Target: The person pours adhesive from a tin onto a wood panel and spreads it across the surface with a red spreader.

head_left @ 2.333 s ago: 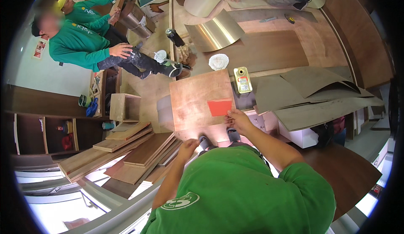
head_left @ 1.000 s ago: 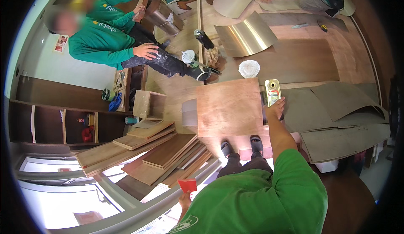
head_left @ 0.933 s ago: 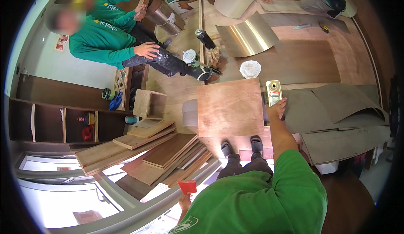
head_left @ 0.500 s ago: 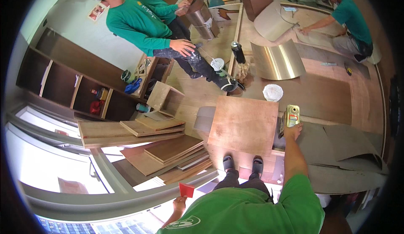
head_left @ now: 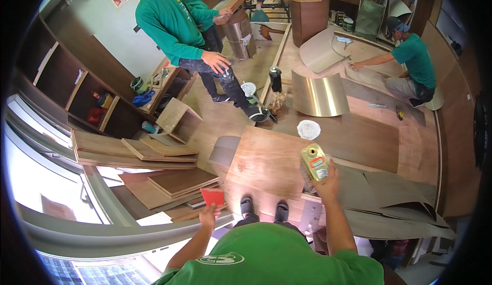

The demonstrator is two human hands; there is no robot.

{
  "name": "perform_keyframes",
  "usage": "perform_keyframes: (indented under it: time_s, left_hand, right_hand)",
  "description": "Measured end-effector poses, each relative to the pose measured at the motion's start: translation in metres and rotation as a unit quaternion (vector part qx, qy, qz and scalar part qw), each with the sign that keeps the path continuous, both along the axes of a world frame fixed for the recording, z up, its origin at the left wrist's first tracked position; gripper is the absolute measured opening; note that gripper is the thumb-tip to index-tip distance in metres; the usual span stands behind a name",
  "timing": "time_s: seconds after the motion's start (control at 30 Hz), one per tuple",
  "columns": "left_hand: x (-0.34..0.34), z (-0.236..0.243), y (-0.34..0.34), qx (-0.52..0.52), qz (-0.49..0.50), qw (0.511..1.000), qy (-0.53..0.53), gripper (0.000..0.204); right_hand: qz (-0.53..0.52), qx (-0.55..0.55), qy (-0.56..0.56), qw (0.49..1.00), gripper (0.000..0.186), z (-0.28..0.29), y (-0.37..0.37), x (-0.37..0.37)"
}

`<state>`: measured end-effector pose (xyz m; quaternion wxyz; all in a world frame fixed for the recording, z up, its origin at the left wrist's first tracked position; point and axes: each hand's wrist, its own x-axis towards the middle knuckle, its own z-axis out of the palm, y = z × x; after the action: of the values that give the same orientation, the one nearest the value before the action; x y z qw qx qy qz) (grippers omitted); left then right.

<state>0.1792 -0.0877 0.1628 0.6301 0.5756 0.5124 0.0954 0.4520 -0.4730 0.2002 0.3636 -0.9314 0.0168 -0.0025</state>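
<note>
**Our left hand [head_left: 207, 216] pinches a red plate [head_left: 213, 197], our right hand [head_left: 328, 181] grips a metal can [head_left: 313, 157]**

Far to the left of our left hand, a dark shelf unit [head_left: 78, 91] holds a red item [head_left: 95, 115] in one compartment. Nearer, but still left of that hand, are the stacked boards [head_left: 138, 157]; beyond them stands a green tub [head_left: 137, 85], its contents too small to make out.

Our left thumb and fingers are closed on the near edge of the red plate, which sits just beyond them. We judge it light, thin and fairly stiff, best held by that edge so the opposite one is free.

Ahead of the left hand and to its right, a white-topped tub [head_left: 248, 89] stands near a co-worker's foot; we cannot see inside.

The wooden panel [head_left: 264, 157] lies ahead, between our hands. Beyond the right hand, slightly left, is a white bowl [head_left: 308, 130]; its inside looks pale, and whether it holds anything we cannot tell.

The metal can is in our right hand, clamped around its near end, over the panel's right edge. We expect rigid, smooth, rather slippery sides, with weight depending on a hidden fill; the sides of the body offer the surest hold.

Right of that hand lie grey sheets [head_left: 382, 195].
</note>
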Motion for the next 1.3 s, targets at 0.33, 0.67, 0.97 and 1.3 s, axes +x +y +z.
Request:
perform_keyframes:
  time_s: [0.33, 0.67, 0.97, 1.3]
  left_hand:
    - [0.187, 0.02, -0.044, -0.124, -0.072, 0.971, -0.191, 0.027]
    - [0.143, 0.037, -0.059, -0.284, -0.174, 0.878, -0.344, 0.043]
    - [0.139, 0.062, -0.068, -0.309, -0.203, 0.848, -0.38, 0.043]
    - [0.144, 0.076, -0.075, -0.31, -0.208, 0.826, -0.422, 0.042]
  right_hand:
    - [0.255, 0.098, -0.026, 0.962, 0.103, 0.165, 0.044, -0.047]
    - [0.427, 0.113, -0.123, 0.889, 0.098, 0.229, 0.075, -0.07]
    - [0.413, 0.193, -0.221, 0.862, 0.107, 0.223, 0.091, -0.086]
    - [0.334, 0.261, -0.099, 0.9, 0.124, 0.236, 0.087, -0.103]
